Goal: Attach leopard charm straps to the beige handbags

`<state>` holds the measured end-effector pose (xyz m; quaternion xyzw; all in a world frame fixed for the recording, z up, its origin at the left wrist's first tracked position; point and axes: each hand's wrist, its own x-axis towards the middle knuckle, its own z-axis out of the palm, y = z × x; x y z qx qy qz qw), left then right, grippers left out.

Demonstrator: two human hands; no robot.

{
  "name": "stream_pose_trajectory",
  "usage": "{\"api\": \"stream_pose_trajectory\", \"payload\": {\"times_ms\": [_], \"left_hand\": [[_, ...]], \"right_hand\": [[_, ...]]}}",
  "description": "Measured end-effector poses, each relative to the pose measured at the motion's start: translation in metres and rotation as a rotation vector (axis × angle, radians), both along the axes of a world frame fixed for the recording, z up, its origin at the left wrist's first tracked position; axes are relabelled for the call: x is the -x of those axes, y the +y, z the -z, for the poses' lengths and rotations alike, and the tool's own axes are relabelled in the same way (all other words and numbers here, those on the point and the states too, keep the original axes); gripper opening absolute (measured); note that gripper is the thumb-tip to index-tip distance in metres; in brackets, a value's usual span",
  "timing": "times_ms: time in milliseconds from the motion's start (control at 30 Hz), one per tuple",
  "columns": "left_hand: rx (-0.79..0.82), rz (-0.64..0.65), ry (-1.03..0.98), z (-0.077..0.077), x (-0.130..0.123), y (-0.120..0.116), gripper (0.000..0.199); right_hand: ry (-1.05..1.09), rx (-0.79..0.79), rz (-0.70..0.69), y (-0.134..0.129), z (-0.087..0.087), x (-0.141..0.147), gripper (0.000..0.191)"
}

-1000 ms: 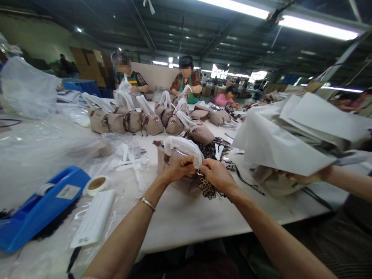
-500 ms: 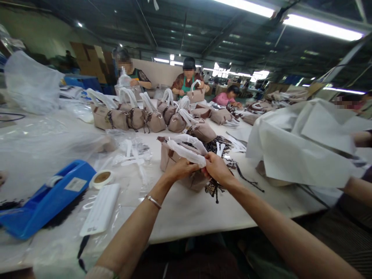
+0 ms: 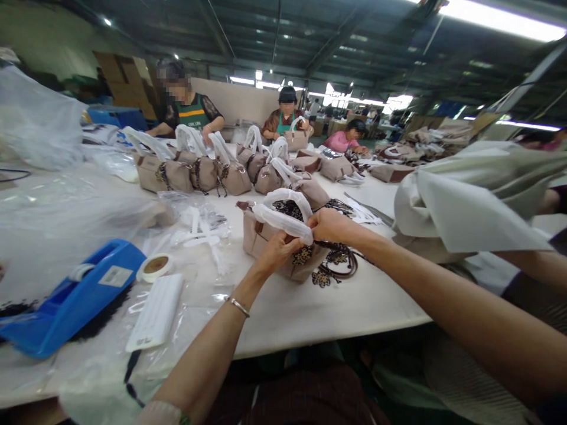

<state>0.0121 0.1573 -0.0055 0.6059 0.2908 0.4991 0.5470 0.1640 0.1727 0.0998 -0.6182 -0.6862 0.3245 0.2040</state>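
Observation:
A beige handbag (image 3: 257, 235) with brown trim stands on the table in front of me. White wrapping covers its two handles (image 3: 283, 222). My left hand (image 3: 279, 252) is closed around the near end of the front handle, thumb on the wrapping. The fingers of my right hand (image 3: 326, 225) pinch the same handle's end from the other side. A patterned flower charm (image 3: 303, 255) hangs on the bag's front below my hands. Dark cords and another flower charm (image 3: 321, 277) lie on the table at its right side.
A blue tape dispenser (image 3: 84, 295), a tape roll (image 3: 155, 267) and a white power bank (image 3: 156, 311) with a cable lie at left. Several wrapped handbags (image 3: 162, 172) stand behind. At right, a neighbour's arm (image 3: 527, 265) is by a large white sheet (image 3: 469, 206). Co-workers sit or stand across the table.
Both hands stay at the handle end, and my right forearm has swung higher. The flower charm now shows on the bag's front. The white sheet at right has shifted, and the co-worker at far left leans differently.

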Motion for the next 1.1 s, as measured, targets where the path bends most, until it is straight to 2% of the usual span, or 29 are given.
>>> {"api": "stream_pose_trajectory", "payload": {"times_ms": [133, 233, 333, 500, 633, 733, 800, 867, 933, 1000, 1100], "left_hand": [[-0.1, -0.072, 0.044, 0.006, 0.002, 0.004, 0.027], [-0.154, -0.113, 0.027, 0.01, 0.002, 0.005, 0.029], [-0.149, -0.114, 0.033, 0.009, 0.002, 0.004, 0.032], [-0.088, -0.122, -0.011, 0.0, 0.001, 0.0, 0.028], [-0.067, -0.027, 0.003, -0.009, 0.006, -0.003, 0.03], [-0.046, 0.102, 0.045, -0.012, 0.014, -0.006, 0.03], [-0.03, 0.167, 0.047, -0.012, 0.018, -0.007, 0.028], [-0.036, 0.163, 0.019, -0.013, 0.02, -0.008, 0.025], [-0.057, 0.114, -0.016, -0.013, 0.019, -0.009, 0.022], [-0.078, 0.058, -0.038, -0.014, 0.016, -0.009, 0.021], [-0.084, -0.012, -0.03, -0.013, 0.01, -0.008, 0.024]], "right_hand": [[0.064, 0.141, 0.048, -0.001, 0.005, 0.008, 0.023], [0.182, 0.194, 0.1, -0.005, 0.013, 0.01, 0.024], [0.326, 0.197, 0.163, -0.012, 0.02, 0.011, 0.023], [0.557, 0.181, 0.234, -0.033, 0.032, 0.012, 0.02], [0.614, 0.3, 0.149, -0.042, 0.034, 0.007, 0.018], [0.513, 0.416, 0.058, -0.032, 0.026, 0.0, 0.025], [0.384, 0.437, -0.02, -0.022, 0.02, -0.004, 0.028], [0.292, 0.411, -0.112, -0.015, 0.017, -0.006, 0.027], [0.316, 0.337, -0.155, -0.014, 0.019, -0.006, 0.026], [0.414, 0.237, -0.121, -0.019, 0.029, -0.004, 0.024], [0.535, 0.02, 0.016, -0.036, 0.054, 0.003, 0.023]]}}
